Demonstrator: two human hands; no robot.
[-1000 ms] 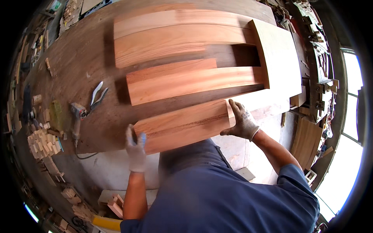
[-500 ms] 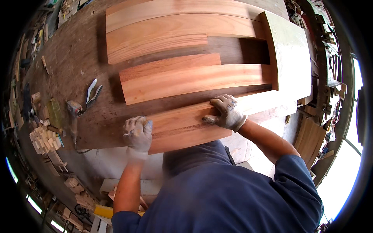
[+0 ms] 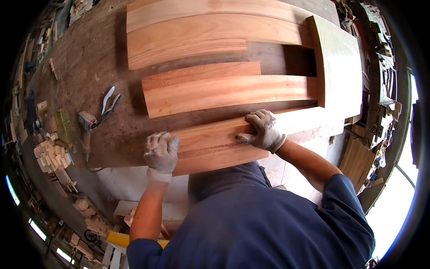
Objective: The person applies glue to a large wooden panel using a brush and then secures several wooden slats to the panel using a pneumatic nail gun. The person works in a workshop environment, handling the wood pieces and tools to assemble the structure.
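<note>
Along the near side of the workbench lies a reddish wooden board [image 3: 210, 142], its right part next to a wide pale board [image 3: 338, 67]. At the board's left end, the gloved fingers of my left hand [image 3: 161, 152] are closed over it. Farther right my right hand [image 3: 264, 130], also gloved, grips the same board, with fingers bent at the far edge and thumb on its face. Just beyond is a shorter stepped board [image 3: 224, 92], and past that a wider stepped board [image 3: 192, 33]. Their right ends meet the pale board.
On the bench [image 3: 121, 148] to the left are pliers [image 3: 107, 101] with spread handles and a corded power tool [image 3: 87, 123]. Small wood offcuts [image 3: 53, 154] are piled at the far left. Timber and clutter line a rack [image 3: 383, 89] on the right.
The whole view has shifted slightly, with the bench things a little farther right. Both hands keep their places on the board.
</note>
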